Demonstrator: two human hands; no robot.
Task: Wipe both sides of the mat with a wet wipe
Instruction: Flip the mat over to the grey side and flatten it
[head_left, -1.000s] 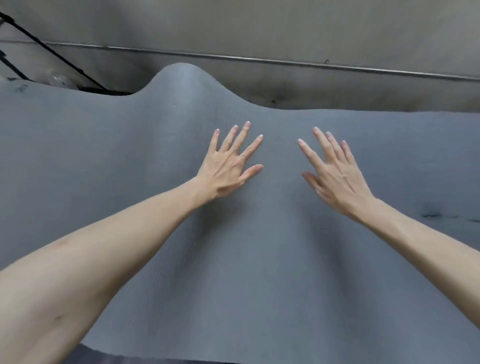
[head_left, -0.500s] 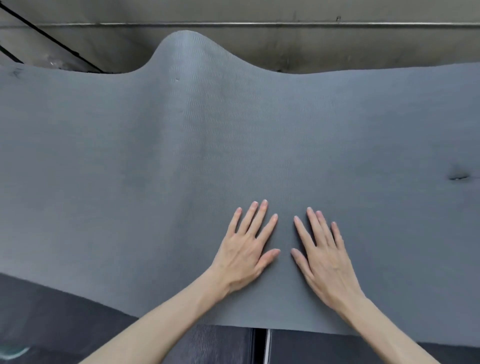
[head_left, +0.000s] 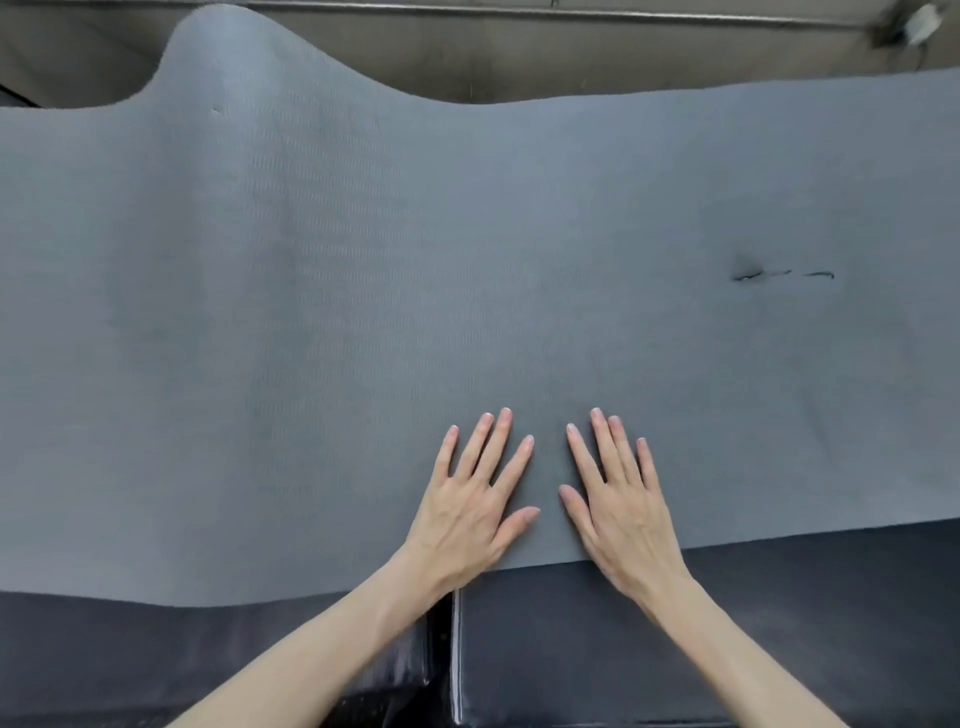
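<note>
A large grey mat (head_left: 322, 291) lies spread across a dark surface and fills most of the view. Its far left part rises in a hump at the back. A small dark tear or dent marks it at the right. My left hand (head_left: 475, 512) lies flat on the mat near its front edge, fingers straight and spread. My right hand (head_left: 621, 506) lies flat beside it, fingers straight too, a small gap between the two thumbs. Neither hand holds anything. No wet wipe is in view.
Dark cushions (head_left: 779, 623) with a seam (head_left: 452, 654) between them lie under the mat's front edge. Behind the mat runs a brownish wall with a metal rail (head_left: 571, 13). A small pale object (head_left: 922, 23) sits at the top right corner.
Both hands slid from the mat's middle back toward its front edge and came closer together. The view tilted down, showing the dark cushions below the mat.
</note>
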